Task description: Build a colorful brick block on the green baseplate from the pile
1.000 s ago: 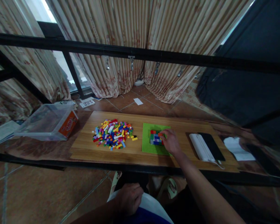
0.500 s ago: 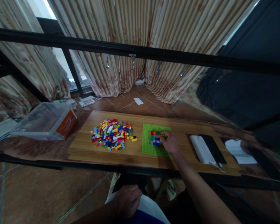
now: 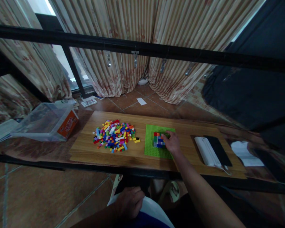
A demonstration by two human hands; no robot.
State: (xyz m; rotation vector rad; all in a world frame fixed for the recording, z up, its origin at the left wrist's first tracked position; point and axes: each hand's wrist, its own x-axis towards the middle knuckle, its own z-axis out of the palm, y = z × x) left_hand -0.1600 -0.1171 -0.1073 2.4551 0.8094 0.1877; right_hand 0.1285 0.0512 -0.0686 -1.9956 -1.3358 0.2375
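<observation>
A green studded baseplate [image 3: 149,148] lies on the wooden board, bearing a low square build of toy bricks [image 3: 159,143] in red, orange, blue, green and white. My right hand [image 3: 172,141] reaches over its right side, thumb and fingers pinched at the upper right corner of the build. A dark green toy brick [image 3: 166,135] shows at the fingertips; the fingers hide part of it. My left hand [image 3: 132,202] rests in my lap, fingers curled in, and whether anything is inside cannot be seen.
Left of the baseplate is a heap of loose coloured bricks [image 3: 114,136]. Farther left stands a clear plastic box [image 3: 45,123] with an orange label. To the right lie a white pouch-like object [image 3: 206,152] with a cord, a dark flat object [image 3: 218,150] and white paper [image 3: 244,153].
My right hand has shifted slightly at the build's upper right corner, its thumb now lower and nearer the middle. My left hand stays in my lap. The view has moved slightly.
</observation>
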